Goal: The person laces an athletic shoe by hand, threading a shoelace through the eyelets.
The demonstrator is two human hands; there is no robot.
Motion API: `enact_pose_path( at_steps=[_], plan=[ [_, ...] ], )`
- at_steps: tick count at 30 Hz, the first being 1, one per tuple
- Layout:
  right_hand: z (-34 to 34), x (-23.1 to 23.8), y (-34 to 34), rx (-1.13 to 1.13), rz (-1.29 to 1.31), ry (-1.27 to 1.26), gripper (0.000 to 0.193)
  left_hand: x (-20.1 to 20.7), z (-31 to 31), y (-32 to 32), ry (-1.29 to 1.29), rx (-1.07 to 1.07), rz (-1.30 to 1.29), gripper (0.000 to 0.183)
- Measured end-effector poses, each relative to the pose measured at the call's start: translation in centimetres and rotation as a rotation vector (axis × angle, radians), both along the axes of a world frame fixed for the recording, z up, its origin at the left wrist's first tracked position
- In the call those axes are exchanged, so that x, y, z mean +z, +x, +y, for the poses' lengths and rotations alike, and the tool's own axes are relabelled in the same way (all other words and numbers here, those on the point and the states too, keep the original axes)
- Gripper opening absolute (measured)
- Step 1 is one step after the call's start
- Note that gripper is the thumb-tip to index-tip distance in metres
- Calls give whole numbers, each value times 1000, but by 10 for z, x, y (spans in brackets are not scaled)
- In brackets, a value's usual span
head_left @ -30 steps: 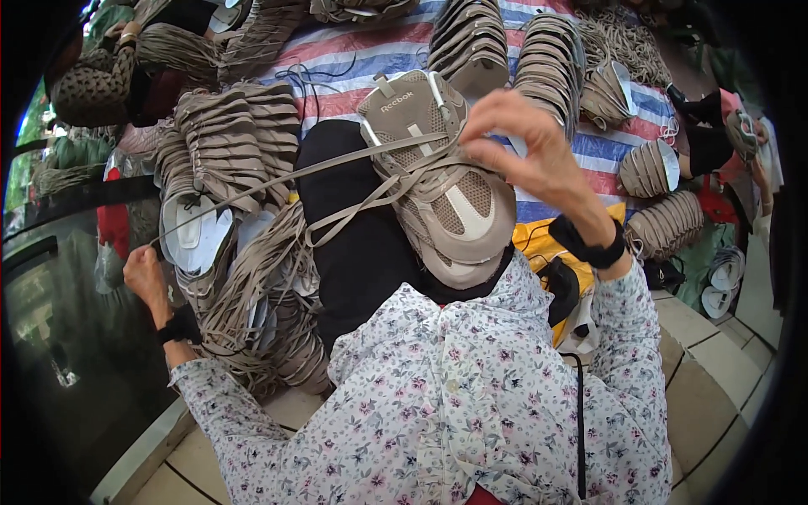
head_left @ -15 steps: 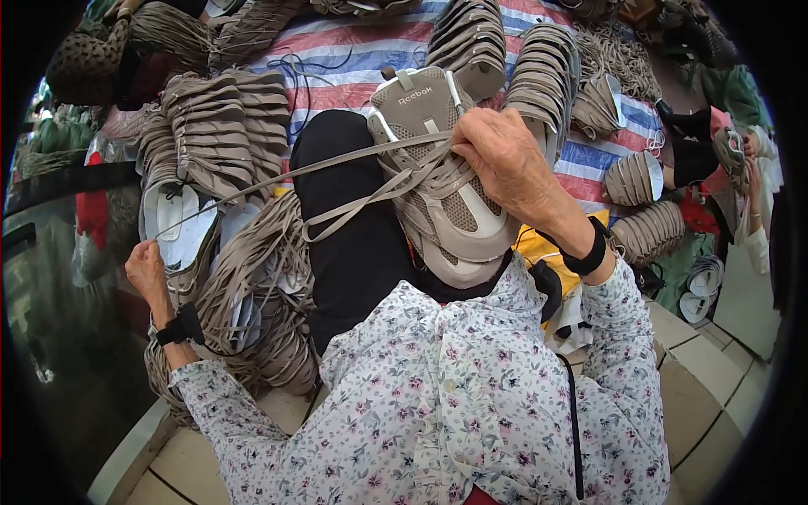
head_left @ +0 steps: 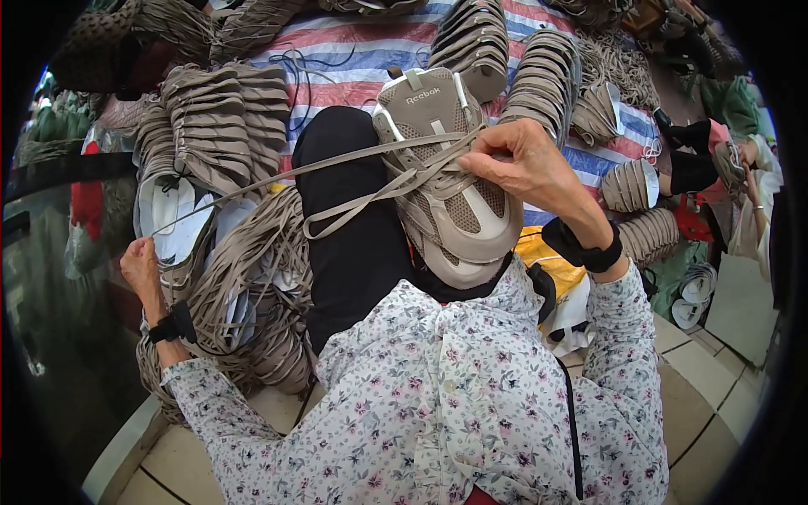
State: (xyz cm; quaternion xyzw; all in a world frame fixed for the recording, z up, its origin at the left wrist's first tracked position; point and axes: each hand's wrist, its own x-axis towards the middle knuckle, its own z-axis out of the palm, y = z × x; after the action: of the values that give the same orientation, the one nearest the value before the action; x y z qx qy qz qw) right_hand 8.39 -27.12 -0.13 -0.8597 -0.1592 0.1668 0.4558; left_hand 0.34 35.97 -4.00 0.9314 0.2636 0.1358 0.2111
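A grey-beige sneaker upper point(head_left: 461, 220) with white trim lies on my lap, its tongue pointing away from me and its toe toward me. A flat beige shoelace point(head_left: 353, 155) runs across it and stretches taut to the far left. My left hand point(head_left: 141, 268) is closed, pinching the end of that lace. At the right side of the lacing, my right hand point(head_left: 530, 164) is closed with thumb and forefinger on the lace. A slack loop of lace hangs left of the upper, over my black-trousered leg point(head_left: 337, 168).
Stacked shoe uppers point(head_left: 225, 109) and a heap of loose laces point(head_left: 244, 269) lie at my left. More stacks point(head_left: 543, 80) rest on a striped sheet point(head_left: 370, 46) ahead. A yellow cloth point(head_left: 547, 257) is by my right leg. Another person's hand point(head_left: 749, 151) shows at far right.
My right hand has shifted slightly, its wrist turning and its fingers opening out a little over the lacing. My left hand has barely moved and keeps the lace taut.
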Motion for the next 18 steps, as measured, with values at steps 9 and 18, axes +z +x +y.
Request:
enact_pose_path(
  at_steps=[9,18],
  plan=[
    [-21,2,12,196,-77,189,10,44,66,-6,239,91,-45,27],
    [-8,-18,6,10,-222,271,10,142,192,-61,665,226,41,33]
  ],
)
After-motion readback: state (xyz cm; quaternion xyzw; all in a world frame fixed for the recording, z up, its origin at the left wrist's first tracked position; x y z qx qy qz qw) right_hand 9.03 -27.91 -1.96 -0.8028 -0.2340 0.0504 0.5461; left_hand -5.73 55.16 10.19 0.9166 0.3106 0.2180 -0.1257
